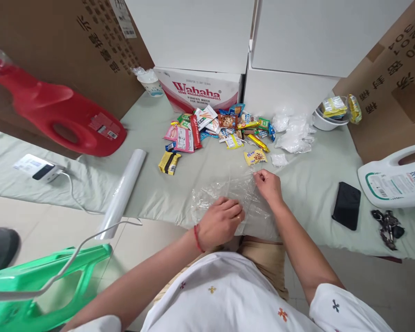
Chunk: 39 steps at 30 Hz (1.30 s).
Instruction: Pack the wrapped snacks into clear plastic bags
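A clear plastic sheet (207, 196) lies crumpled at the front edge of the cloth-covered table. My right hand (268, 184) pinches its far right part between thumb and fingers. Over its front part rests my left hand (224, 219), fingers curled down; whether they grip the film is hidden. Just beyond my right hand lie a yellow snack packet (255, 157) and a small white wrapped bundle (279, 160). Farther back is a heap of colourful snack packets (214, 127), with several white plastic-wrapped bundles (295, 133) to its right.
A film roll (122, 193), a red jug (62, 106) and a white device (38, 168) with a cable are left. A phone (346, 206), keys (388, 229), a white bottle (397, 177) and a bowl (327, 121) of packets are right. Boxes (200, 90) stand behind; a green stool (55, 281) is lower left.
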### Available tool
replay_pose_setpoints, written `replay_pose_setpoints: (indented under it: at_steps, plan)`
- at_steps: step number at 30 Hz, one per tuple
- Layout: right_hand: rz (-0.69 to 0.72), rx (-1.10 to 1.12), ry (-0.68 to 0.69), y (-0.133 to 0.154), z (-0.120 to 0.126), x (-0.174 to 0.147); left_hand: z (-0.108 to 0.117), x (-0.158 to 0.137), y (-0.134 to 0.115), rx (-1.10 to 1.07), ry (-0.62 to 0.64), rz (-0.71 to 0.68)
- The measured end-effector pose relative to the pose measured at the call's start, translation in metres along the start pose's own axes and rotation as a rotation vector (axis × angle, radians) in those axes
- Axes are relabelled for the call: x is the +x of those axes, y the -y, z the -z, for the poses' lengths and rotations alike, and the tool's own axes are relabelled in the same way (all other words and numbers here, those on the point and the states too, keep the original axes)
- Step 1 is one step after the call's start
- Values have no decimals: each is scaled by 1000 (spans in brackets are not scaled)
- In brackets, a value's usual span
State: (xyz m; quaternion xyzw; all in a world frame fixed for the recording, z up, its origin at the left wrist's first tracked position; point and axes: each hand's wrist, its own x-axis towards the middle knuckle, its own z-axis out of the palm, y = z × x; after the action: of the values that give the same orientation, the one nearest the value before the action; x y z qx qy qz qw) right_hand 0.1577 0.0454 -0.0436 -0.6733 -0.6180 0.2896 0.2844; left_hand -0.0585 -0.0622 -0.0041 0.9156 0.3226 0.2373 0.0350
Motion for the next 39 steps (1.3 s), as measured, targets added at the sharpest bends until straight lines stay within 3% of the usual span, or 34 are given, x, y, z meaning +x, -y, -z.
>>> replay_pose_setpoints:
  at_steps: [3,8,11,15,17,19,21,23,26,29,32,35,39]
  plan:
    - [-18,-5,12,-4,7,0,-22,15,12,23,165,189]
    - [-21,-70,1,-25,13,-3,-32,14,57,59,158,619]
    - [-8,-149,76,-34,22,-2,-29,4,81,93,203,724]
    - [37,-408,73,-26,44,21,-27,-15,95,106,276,699]
    - [176,-500,59,-14,52,44,-27,-21,96,102,307,689]
    - [376,-550,163,0,50,70,-26,-23,97,95,329,702]
    - [491,-609,313,13,42,95,-25,-22,99,85,338,720]
    - [490,-688,420,21,32,112,-24,-21,104,83,335,721]
    - [424,-790,431,25,30,121,-23,-24,113,108,331,679]
    - [363,-761,264,28,49,113,-25,-30,118,131,335,649]
    - [379,-547,130,42,70,86,-28,-33,120,138,336,652]
    - [491,-352,250,62,65,44,-29,-33,120,135,333,662]
    - [507,-437,464,75,20,-4,-29,-33,119,129,315,649]
